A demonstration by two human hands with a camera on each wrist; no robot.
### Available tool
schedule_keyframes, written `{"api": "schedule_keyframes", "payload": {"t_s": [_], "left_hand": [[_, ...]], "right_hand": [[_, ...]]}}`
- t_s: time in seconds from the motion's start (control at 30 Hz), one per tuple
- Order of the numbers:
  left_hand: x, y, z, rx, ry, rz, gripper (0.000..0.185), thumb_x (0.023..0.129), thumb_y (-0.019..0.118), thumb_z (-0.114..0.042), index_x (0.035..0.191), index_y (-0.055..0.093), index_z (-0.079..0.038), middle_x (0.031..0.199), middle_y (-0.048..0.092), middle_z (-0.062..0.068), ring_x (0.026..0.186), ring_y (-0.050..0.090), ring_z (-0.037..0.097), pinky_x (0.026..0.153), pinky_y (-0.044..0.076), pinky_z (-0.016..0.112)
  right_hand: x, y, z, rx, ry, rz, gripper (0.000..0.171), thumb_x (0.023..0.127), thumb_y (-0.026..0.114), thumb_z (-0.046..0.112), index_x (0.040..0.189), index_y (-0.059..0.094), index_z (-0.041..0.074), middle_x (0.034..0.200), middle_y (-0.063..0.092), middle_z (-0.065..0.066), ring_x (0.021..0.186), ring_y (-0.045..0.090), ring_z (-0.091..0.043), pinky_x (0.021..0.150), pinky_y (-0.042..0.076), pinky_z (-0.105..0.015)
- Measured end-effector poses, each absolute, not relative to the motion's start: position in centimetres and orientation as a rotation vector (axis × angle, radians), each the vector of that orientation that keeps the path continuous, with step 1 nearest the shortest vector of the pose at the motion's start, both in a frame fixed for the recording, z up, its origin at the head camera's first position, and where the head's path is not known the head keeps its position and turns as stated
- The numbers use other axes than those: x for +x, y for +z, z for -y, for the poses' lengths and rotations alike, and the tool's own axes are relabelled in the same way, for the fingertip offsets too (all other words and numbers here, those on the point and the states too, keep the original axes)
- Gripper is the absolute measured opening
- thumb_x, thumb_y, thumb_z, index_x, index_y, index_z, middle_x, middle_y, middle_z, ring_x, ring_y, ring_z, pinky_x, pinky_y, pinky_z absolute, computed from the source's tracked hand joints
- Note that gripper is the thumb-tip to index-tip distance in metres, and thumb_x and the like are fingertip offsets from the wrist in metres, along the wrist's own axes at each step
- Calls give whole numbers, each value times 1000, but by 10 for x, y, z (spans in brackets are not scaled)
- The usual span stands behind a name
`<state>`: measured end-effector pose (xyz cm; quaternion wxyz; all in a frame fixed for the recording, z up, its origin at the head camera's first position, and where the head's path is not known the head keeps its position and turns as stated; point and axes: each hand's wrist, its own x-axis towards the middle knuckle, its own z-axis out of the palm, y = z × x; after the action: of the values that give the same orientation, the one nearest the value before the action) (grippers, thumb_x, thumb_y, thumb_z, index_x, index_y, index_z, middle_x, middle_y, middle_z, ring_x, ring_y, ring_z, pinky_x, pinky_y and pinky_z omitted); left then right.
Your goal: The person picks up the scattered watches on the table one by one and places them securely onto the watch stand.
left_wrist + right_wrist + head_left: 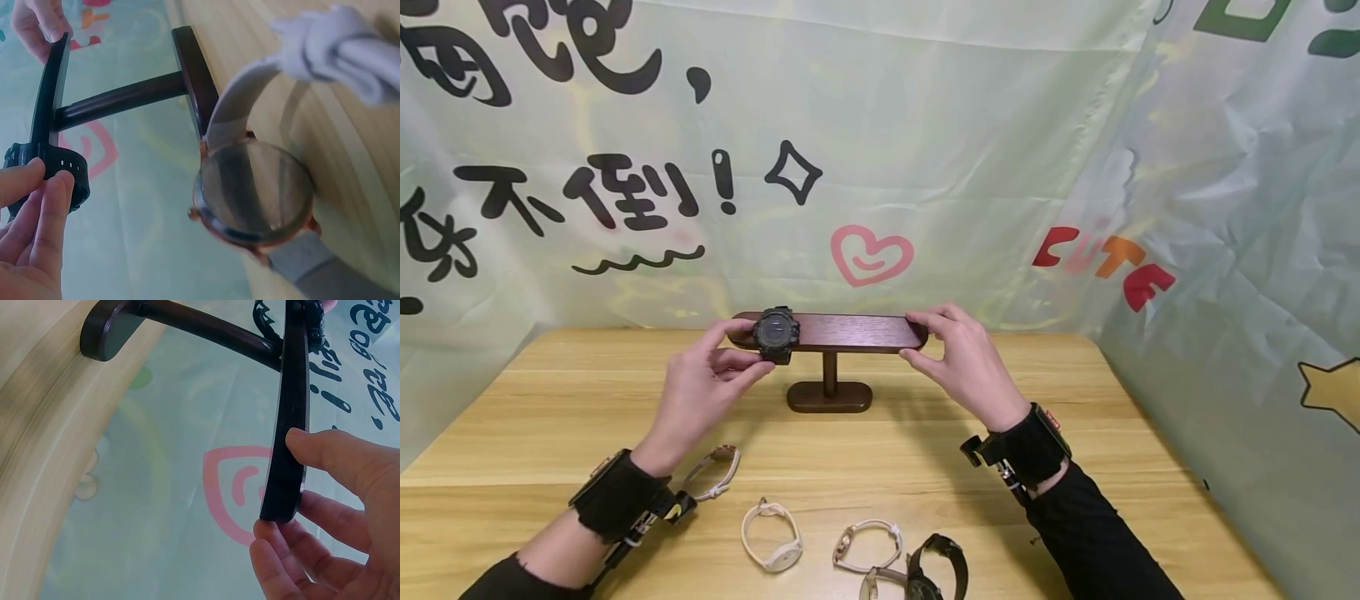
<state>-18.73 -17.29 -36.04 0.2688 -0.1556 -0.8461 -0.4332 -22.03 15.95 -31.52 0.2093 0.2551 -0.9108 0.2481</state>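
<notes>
A dark wooden T-shaped watch stand (842,332) stands mid-table. A black chunky watch (776,333) is wrapped round the left part of its bar. My left hand (715,379) pinches that watch (59,169) between thumb and fingers. My right hand (958,358) grips the bar's right end (286,456), thumb under it and fingers on top. In the left wrist view a rose-gold watch with a grey strap (256,194) lies close on the table.
Several watches lie near the table's front edge: a beige one (715,471) by my left wrist, a white one (772,537), a cream one (868,546) and a black one (936,567). Printed plastic sheeting (925,150) walls the back and right.
</notes>
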Motion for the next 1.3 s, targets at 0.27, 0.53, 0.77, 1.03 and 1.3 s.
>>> {"api": "schedule_keyframes", "payload": {"t_s": [0.27, 0.53, 0.77, 1.03, 1.3], "left_hand": [[-187, -359, 163, -435, -1203, 2277, 58, 78, 85, -5, 130, 59, -12, 91, 79, 8, 78, 76, 14, 68, 59, 15], [-190, -360, 155, -467, -1218, 2278, 58, 78, 86, -9, 129, 59, -11, 92, 79, 7, 80, 76, 12, 68, 60, 16], [-192, -361, 148, -474, -1240, 2274, 56, 78, 86, -10, 127, 59, -11, 89, 78, 8, 78, 76, 15, 67, 60, 17], [-194, -362, 142, -474, -1252, 2274, 56, 78, 86, -11, 127, 59, -13, 90, 78, 7, 79, 76, 15, 67, 60, 18], [-194, -362, 138, -477, -1237, 2272, 57, 77, 87, -12, 127, 59, -14, 87, 79, 6, 76, 76, 14, 65, 60, 17]], "right_hand": [[-220, -315, -159, 712, 685, 2526, 44, 87, 80, 27, 126, 69, 11, 113, 65, -5, 99, 59, -19, 78, 49, -32], [-220, -316, -159, 714, 679, 2528, 44, 87, 80, 26, 127, 69, 11, 111, 64, -4, 97, 59, -18, 77, 49, -32], [-220, -316, -159, 716, 681, 2528, 44, 87, 80, 26, 127, 69, 11, 111, 64, -4, 97, 59, -18, 77, 49, -31], [-220, -316, -158, 710, 684, 2536, 44, 87, 80, 25, 127, 68, 11, 110, 63, -3, 96, 58, -17, 76, 48, -30], [-220, -315, -158, 709, 677, 2537, 43, 88, 79, 25, 127, 68, 11, 110, 63, -4, 94, 58, -17, 76, 48, -30]]}}
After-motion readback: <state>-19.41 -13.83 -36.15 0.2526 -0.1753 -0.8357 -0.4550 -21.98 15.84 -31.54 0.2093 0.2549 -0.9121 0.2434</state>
